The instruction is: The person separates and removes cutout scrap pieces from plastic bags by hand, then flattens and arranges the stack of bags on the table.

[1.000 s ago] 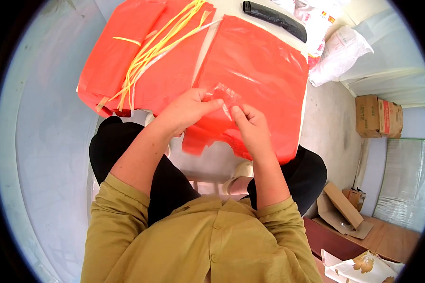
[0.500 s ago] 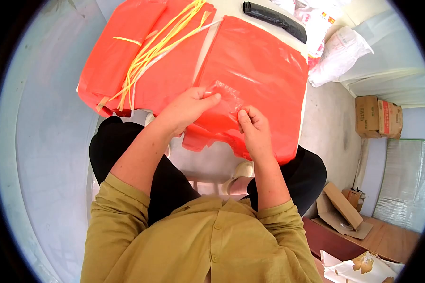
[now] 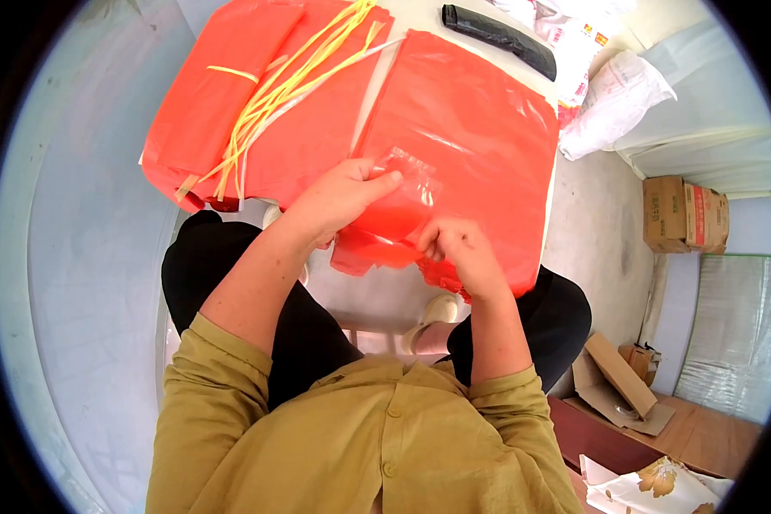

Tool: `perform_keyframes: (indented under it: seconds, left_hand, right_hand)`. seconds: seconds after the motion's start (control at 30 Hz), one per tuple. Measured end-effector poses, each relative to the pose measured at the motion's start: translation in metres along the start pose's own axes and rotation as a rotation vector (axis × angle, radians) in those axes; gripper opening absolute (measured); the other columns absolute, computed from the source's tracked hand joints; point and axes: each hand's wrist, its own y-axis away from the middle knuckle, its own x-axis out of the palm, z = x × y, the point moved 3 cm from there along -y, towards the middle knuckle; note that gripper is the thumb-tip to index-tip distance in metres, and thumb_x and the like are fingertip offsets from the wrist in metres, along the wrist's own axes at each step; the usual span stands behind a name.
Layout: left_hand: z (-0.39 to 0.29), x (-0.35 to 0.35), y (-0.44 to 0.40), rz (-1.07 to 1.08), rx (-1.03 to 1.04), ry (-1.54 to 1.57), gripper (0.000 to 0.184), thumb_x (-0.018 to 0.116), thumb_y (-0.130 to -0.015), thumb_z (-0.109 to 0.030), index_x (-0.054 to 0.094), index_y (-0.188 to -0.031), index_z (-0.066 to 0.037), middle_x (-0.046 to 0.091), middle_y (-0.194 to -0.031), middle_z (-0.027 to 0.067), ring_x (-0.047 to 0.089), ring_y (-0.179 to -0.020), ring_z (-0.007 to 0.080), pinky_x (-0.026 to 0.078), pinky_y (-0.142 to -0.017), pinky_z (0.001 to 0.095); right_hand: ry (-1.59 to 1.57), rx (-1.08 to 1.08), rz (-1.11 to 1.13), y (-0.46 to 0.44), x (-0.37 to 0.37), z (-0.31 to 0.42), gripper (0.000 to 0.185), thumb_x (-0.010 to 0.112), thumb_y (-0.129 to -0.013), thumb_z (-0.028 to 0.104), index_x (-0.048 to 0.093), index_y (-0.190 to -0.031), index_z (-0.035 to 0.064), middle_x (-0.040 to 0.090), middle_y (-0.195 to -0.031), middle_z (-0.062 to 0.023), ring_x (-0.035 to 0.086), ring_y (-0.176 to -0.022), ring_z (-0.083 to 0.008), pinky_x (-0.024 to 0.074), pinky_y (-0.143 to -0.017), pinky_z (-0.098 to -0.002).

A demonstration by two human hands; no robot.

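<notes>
A stack of red plastic bags (image 3: 475, 128) covers the right half of the table. My left hand (image 3: 338, 199) grips the near edge of the top bag, thumb above and the other fingers mostly hidden beneath. A shiny, crinkled strip of thin clear plastic (image 3: 413, 176) shows beside the thumb. My right hand (image 3: 461, 250) has its fingers curled on the bag's near edge, slightly blurred. Between both hands the red film sags over the table's edge. To the left, yellow ties (image 3: 274, 94) lie across more folded red bags (image 3: 201, 103).
A black plastic roll (image 3: 499, 41) lies at the table's far edge. White sacks (image 3: 617, 98) stand beyond it at right. Cardboard boxes (image 3: 685, 214) sit against the right wall, with an opened carton (image 3: 621, 385) lower down. My knees are under the table's near edge.
My right hand has moved down and toward the left along the bag's near edge, its fingers now more curled. The left hand has stayed almost still.
</notes>
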Motion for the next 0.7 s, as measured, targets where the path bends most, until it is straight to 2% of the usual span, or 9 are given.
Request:
perform_keyframes:
  seconds: [0.07,0.13,0.17,0.27,0.37,0.57,0.63,0.7]
  left_hand:
    - [0.007,-0.005,-0.006,0.022,-0.025,-0.033,0.044,0.064,-0.098,-0.040,0.064,-0.124,-0.005,0.066,-0.100,0.0042,0.056,-0.082,0.0099,0.043,-0.063,0.0284]
    - [-0.014,0.001,0.011,-0.048,-0.087,-0.176,0.046,0.065,-0.097,-0.040,0.063,-0.126,-0.005,0.067,-0.106,0.0066,0.058,-0.089,0.0116,0.045,-0.066,0.0297]
    - [-0.021,0.003,0.017,-0.083,-0.118,-0.247,0.047,0.065,-0.097,-0.040,0.062,-0.128,-0.005,0.067,-0.109,0.0078,0.059,-0.092,0.0125,0.046,-0.067,0.0303]
    - [-0.008,-0.001,0.007,0.033,-0.090,-0.172,0.050,0.066,-0.096,-0.041,0.060,-0.130,-0.005,0.066,-0.117,0.0108,0.059,-0.103,0.0152,0.048,-0.073,0.0339]
    - [-0.009,-0.001,0.006,0.046,-0.012,-0.133,0.050,0.066,-0.096,-0.042,0.060,-0.130,-0.005,0.066,-0.115,0.0096,0.058,-0.099,0.0146,0.047,-0.069,0.0350]
    - [-0.003,-0.002,0.001,0.009,-0.015,-0.063,0.040,0.064,-0.097,-0.042,0.065,-0.119,-0.009,0.067,-0.092,0.0027,0.054,-0.071,0.0083,0.036,-0.050,0.0289]
    - [0.001,-0.005,-0.002,-0.015,-0.045,-0.060,0.038,0.064,-0.097,-0.042,0.066,-0.116,-0.010,0.065,-0.086,0.0005,0.050,-0.064,0.0074,0.033,-0.048,0.0289]
    - [0.006,-0.007,-0.007,-0.022,-0.049,-0.051,0.037,0.064,-0.097,-0.043,0.066,-0.115,-0.011,0.063,-0.082,-0.0010,0.047,-0.060,0.0069,0.031,-0.046,0.0292]
  right_hand:
    - [0.047,-0.047,-0.143,-0.007,-0.001,-0.001,0.023,0.066,-0.097,0.023,0.065,-0.085,0.0028,0.057,-0.076,0.0028,0.051,-0.071,-0.0060,0.0425,-0.066,-0.0238]
    - [0.147,-0.062,-0.270,-0.012,0.003,0.002,0.025,0.066,-0.098,0.023,0.064,-0.083,0.0035,0.054,-0.074,0.0037,0.049,-0.071,-0.0050,0.0407,-0.064,-0.0231]
    - [0.155,-0.060,-0.281,-0.015,0.004,0.001,0.025,0.065,-0.098,0.023,0.063,-0.082,0.0033,0.053,-0.073,0.0040,0.048,-0.071,-0.0049,0.0403,-0.064,-0.0231]
    - [0.165,-0.063,-0.301,-0.020,0.006,-0.002,0.026,0.062,-0.100,0.019,0.059,-0.080,0.0028,0.050,-0.073,0.0046,0.046,-0.073,-0.0047,0.0397,-0.065,-0.0235]
    - [0.151,-0.085,-0.295,-0.018,0.013,0.006,0.024,0.060,-0.101,0.016,0.058,-0.081,0.0022,0.050,-0.076,0.0046,0.045,-0.074,-0.0050,0.0404,-0.066,-0.0241]
    - [0.136,-0.101,-0.337,-0.014,0.010,0.002,0.018,0.061,-0.100,0.014,0.061,-0.087,0.0011,0.054,-0.079,0.0044,0.048,-0.076,-0.0051,0.0425,-0.069,-0.0243]
    - [0.145,-0.096,-0.349,-0.010,0.008,0.000,0.018,0.062,-0.100,0.014,0.062,-0.087,0.0009,0.055,-0.079,0.0042,0.049,-0.076,-0.0053,0.0430,-0.070,-0.0241]
    - [0.167,-0.130,-0.259,-0.004,0.007,0.000,0.019,0.063,-0.099,0.015,0.063,-0.086,0.0008,0.055,-0.079,0.0041,0.050,-0.077,-0.0053,0.0432,-0.070,-0.0243]
